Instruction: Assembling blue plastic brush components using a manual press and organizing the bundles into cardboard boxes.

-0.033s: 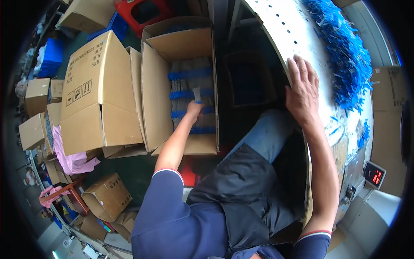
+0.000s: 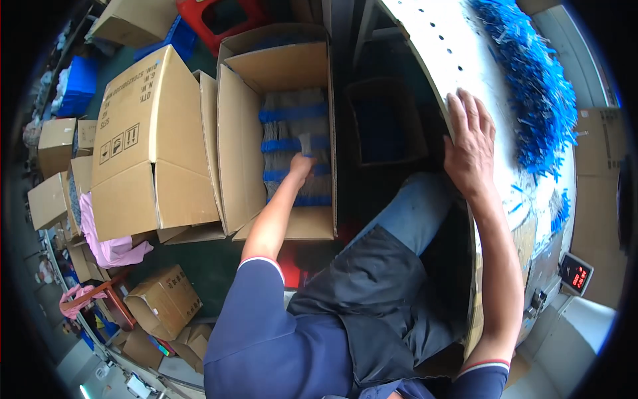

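My left hand (image 2: 302, 167) reaches down into an open cardboard box (image 2: 240, 146) and is closed around a small pale bundle (image 2: 306, 143), whose top sticks out above the fingers. Under it, rows of grey bundles with blue bands (image 2: 292, 114) fill the box. What exactly the bundles are made of is too small to make out. My right hand (image 2: 472, 143) rests flat on the edge of a white worktable (image 2: 435, 50), fingers stretched out and holding nothing. Beyond that hand, a heap of thin blue pieces (image 2: 541, 93) lies on the table.
A large cardboard carton (image 2: 156, 126) stands left of the open box, with a red plastic stool (image 2: 222, 23) behind. Pink cloth (image 2: 109, 246) and smaller cartons (image 2: 166, 302) lie farther left. A small device with a red display (image 2: 575, 274) sits by the table's right side.
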The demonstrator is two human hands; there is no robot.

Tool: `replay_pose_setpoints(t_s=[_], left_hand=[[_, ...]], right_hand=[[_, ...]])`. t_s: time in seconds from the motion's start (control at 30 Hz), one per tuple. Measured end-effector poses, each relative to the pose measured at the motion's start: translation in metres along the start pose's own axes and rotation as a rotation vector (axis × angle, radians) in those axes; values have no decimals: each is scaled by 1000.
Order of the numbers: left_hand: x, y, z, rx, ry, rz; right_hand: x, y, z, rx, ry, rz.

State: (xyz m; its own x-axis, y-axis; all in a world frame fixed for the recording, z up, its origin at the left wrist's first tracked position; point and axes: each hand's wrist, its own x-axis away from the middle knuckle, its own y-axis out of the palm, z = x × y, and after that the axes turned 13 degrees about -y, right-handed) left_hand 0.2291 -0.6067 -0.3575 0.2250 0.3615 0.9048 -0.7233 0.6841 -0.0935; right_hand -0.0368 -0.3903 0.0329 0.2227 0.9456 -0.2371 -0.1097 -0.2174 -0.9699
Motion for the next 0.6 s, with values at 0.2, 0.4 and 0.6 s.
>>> replay_pose_setpoints(t_s=[0.2, 0.4, 0.6], left_hand=[[-84, 19, 15, -399, 39, 376], [-111, 71, 39, -568, 43, 286], [-136, 50, 42, -604, 34, 342]], right_hand=[[-11, 14, -2, -3, 20, -89], [-6, 14, 6, 52, 75, -193], [-10, 20, 1, 24, 14, -148]])
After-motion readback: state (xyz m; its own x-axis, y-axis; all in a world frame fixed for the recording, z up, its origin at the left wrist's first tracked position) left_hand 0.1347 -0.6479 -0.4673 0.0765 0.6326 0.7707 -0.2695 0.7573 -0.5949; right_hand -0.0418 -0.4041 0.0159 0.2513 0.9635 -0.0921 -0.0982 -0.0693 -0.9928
